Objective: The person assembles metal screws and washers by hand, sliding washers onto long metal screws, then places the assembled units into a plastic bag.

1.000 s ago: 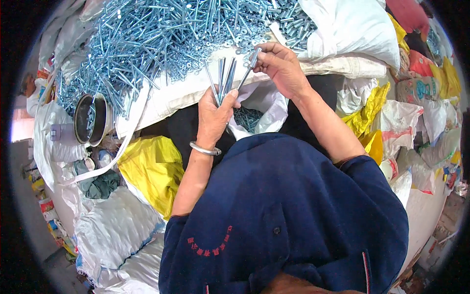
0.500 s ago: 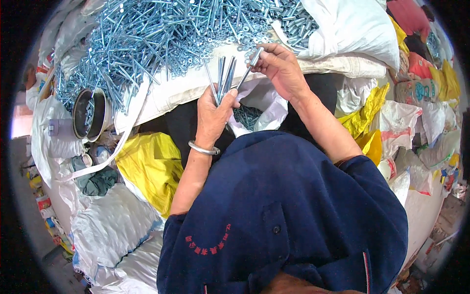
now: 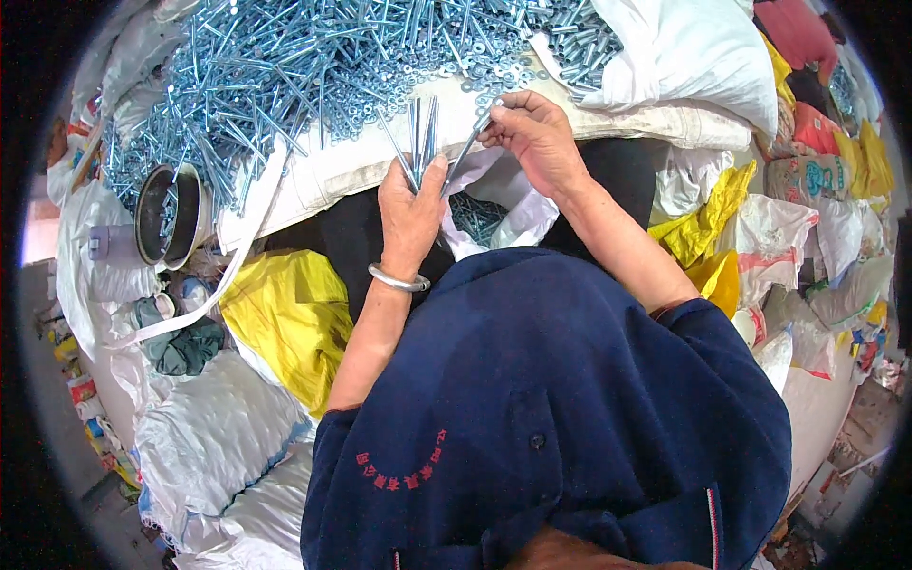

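My left hand [image 3: 407, 217], with a silver bangle at its wrist, is closed round several long, thin metal bolts [image 3: 425, 131] that fan upward. One more bolt [image 3: 463, 152] slants up to the right from that hand. At its upper end my right hand [image 3: 540, 142] pinches with thumb and forefinger. A small bright piece shows at those fingertips, too small to name. Past the hands lies a big heap of similar bolts [image 3: 275, 81], with loose washers [image 3: 480, 71] along its near edge. Short metal tubes [image 3: 579, 57] are piled to the right of them.
A white bag [image 3: 693, 57] rests at the upper right. Below the hands, an open white bag [image 3: 527, 218] holds small metal parts. To the left stand a dark-lined pot [image 3: 157, 214] and a yellow sack [image 3: 290, 313]. A white strap [image 3: 242, 261] hangs off the work surface's edge.
Both hands have shifted slightly, the left one up and leftward. The metal tube that showed in my right fingers is no longer visible there; the fingers still pinch at the slanting bolt's end.
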A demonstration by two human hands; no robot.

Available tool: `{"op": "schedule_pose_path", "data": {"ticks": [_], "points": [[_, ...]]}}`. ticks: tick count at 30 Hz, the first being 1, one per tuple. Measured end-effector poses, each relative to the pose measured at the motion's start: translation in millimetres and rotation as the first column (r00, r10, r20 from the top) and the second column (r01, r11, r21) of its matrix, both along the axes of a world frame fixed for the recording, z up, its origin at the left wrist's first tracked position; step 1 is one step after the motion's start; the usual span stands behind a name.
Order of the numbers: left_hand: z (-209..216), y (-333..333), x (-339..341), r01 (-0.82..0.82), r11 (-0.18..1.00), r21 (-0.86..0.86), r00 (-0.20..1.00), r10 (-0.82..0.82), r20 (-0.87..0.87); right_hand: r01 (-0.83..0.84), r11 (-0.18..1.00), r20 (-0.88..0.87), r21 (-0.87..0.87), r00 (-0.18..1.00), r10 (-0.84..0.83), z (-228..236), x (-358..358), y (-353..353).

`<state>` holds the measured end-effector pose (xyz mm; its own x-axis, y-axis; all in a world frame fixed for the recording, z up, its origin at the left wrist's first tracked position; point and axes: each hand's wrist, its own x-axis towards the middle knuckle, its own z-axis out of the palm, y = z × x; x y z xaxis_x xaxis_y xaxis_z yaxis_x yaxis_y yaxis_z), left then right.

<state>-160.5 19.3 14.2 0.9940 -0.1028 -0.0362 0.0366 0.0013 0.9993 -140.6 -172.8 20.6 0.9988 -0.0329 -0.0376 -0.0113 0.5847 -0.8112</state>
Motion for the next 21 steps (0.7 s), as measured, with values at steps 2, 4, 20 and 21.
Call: {"op": "schedule_pose_path", "data": {"ticks": [2, 4, 20, 21], "points": [[-1.4, 0.0, 0.9, -0.018, 1.0, 0.003, 1.0, 0.018, 0.014, -0.03, 0.997, -0.011, -0.075, 1.0, 0.029, 1.5, -0.9, 3.0], [5.3, -2.4, 0.1, -0.039, 0.998, -0.052, 0.995, 0.034, -0.099, -0.058, 0.987, -0.024, -0.15, 0.998, 0.055, 0.3, -3.5, 8.4], [-28.5, 61.3, 16.4, -0.045, 0.906, -0.421, 0.985, -0.031, -0.173, 0.433, -0.298, 0.308, -0.851, 0.87, 0.386, -22.4, 56.2, -26.4], [-34.5, 68.4, 18.3, -0.04, 0.909, -0.416, 0.982, -0.042, -0.184, 0.454, -0.319, 0.325, -0.832, 0.865, 0.382, -24.3, 57.0, -22.8]]}}
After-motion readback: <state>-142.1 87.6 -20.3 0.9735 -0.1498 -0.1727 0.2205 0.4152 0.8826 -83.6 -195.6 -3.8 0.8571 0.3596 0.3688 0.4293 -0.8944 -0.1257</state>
